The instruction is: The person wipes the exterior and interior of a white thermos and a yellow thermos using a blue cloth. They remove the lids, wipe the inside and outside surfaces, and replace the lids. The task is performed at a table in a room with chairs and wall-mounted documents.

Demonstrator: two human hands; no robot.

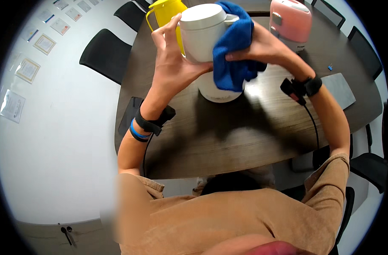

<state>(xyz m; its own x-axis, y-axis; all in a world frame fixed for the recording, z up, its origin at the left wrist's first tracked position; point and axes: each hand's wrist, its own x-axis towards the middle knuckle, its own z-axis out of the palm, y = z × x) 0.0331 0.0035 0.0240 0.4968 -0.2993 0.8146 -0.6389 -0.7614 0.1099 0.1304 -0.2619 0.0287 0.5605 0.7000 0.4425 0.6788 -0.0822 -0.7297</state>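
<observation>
My left hand (170, 63) grips a white lidded jug (200, 40) around its left side and underneath, holding it up over the table. A small white handle or spout juts from the jug's right, by the lid. My right hand (257, 44) is closed on a blue cloth (232, 55) and presses it against the jug's right side; part of the cloth hangs down. Below the jug, a white rounded object (219, 94) stands on the table, its upper part hidden by the cloth and my left hand.
A yellow jug (162, 15) stands just behind on the dark wooden table (181, 144). At the back right is a pink and white appliance (291, 21). A grey flat panel (339, 90) lies right, a dark flat device (130, 114) left. Black chairs (105, 55) surround the table.
</observation>
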